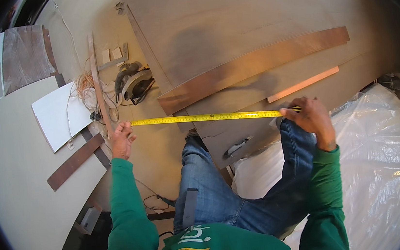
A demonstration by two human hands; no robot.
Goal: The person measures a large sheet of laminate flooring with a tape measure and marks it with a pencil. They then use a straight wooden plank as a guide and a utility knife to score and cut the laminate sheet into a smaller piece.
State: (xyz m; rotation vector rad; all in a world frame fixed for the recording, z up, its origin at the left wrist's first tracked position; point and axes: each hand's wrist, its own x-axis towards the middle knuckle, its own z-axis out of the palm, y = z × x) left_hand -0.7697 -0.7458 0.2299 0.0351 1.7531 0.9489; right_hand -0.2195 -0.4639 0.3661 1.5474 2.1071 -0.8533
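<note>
A yellow tape measure [204, 117] is stretched out level in front of me, from one hand to the other. My left hand [123, 138] pinches its left end between thumb and fingers. At the other end my right hand [312, 119] is closed round the tape; the case, if it is there, is hidden by my fingers. Beyond the blade a long brown board [252, 64] lies across a large brown panel [228, 19]. A narrow, lighter strip [303, 85] rests nearer to my right hand. On the panel close to my legs is a small knife-like tool [236, 147].
A circular saw [137, 83] stands on the floor at the left, beside a metal square [117, 58] and a tangled orange cord [85, 83]. Left of these lie a white panel [62, 112] and a dark board [76, 162]. Plastic-wrapped material [378, 155] fills the right side.
</note>
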